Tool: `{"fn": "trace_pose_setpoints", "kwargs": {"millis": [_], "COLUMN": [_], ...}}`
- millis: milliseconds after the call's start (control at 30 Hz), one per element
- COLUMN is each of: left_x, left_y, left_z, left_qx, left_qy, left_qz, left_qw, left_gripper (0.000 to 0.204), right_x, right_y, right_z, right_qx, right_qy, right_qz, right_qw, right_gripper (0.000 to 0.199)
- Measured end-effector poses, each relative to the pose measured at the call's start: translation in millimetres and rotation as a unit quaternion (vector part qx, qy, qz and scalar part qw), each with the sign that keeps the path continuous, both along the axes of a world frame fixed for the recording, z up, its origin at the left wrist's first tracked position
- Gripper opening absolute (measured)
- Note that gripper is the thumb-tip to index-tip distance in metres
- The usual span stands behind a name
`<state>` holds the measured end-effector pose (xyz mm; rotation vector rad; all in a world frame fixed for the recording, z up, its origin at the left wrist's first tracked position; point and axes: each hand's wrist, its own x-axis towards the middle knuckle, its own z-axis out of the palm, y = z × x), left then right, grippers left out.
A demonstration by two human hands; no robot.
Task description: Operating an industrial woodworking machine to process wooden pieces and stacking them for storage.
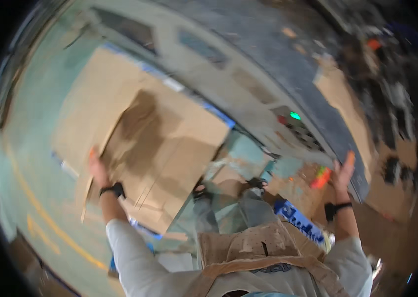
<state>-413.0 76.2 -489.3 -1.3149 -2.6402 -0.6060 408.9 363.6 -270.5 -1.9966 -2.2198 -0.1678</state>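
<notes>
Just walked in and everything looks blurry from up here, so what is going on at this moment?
A person looks down at their own raised hands. The left hand grips the edge of a large flat sheet of brown cardboard, held over more cardboard on the greenish floor. The right hand is lifted, open and empty, near a grey machine panel with a green light. Both wrists wear black bands.

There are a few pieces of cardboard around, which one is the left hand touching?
The big flat cardboard sheet on the left with the dark stain; the left hand rests at its lower left edge, unlike the cardboard on the right.
</notes>
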Motion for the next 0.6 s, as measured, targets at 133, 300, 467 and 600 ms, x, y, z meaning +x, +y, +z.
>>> {"fn": "trace_pose_setpoints", "kwargs": {"millis": [133, 300, 467, 600], "left_x": [6, 149, 288, 392], "left_y": [-25, 2, -6, 66], "left_z": [-61, -43, 35, 93], "left_qx": [-0.236, -0.431, -0.235, -0.162], "left_qy": [-0.027, -0.016, -0.196, -0.367], "left_qz": [0.002, -0.035, -0.315, -0.451], "left_qw": [0.971, 0.902, 0.898, 0.797], "left_gripper": [0.046, 0.071, 0.064, 0.054], "right_x": [-33, 4, 81, 172], "right_y": [20, -26, -149, -349], "right_z": [6, 109, 301, 485], "right_qx": [-0.089, -0.123, 0.108, 0.268], "right_qy": [-0.030, -0.038, -0.158, -0.329], "right_qz": [-0.043, -0.068, -0.118, -0.302], "right_qw": [0.995, 0.989, 0.974, 0.854], "right_gripper": [0.088, 0.092, 0.091, 0.089]}}
